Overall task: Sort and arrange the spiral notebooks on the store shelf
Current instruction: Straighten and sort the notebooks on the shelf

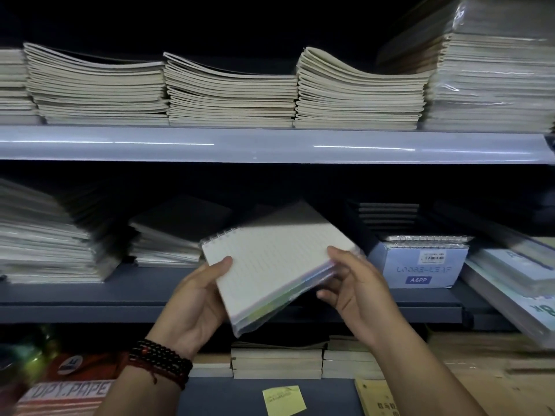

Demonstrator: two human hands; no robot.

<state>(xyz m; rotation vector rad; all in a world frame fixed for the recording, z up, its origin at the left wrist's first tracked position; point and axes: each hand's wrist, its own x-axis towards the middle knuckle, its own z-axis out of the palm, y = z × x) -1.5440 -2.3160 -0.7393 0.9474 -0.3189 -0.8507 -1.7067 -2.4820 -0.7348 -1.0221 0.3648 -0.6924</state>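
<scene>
A stack of spiral notebooks is held tilted between both hands. It is gripped by the left hand and pinched by the right hand. A blue box is seen just right of the right hand.

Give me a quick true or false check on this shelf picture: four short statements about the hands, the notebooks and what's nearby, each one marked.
1. The left hand and right hand both hold the spiral notebook pack. True.
2. The beaded bracelets sit on the right wrist. False: they are on the left wrist.
3. The blue box marked A6PP stands to the right of the held pack. True.
4. The sticky note is pink. False: it is yellow.
</scene>
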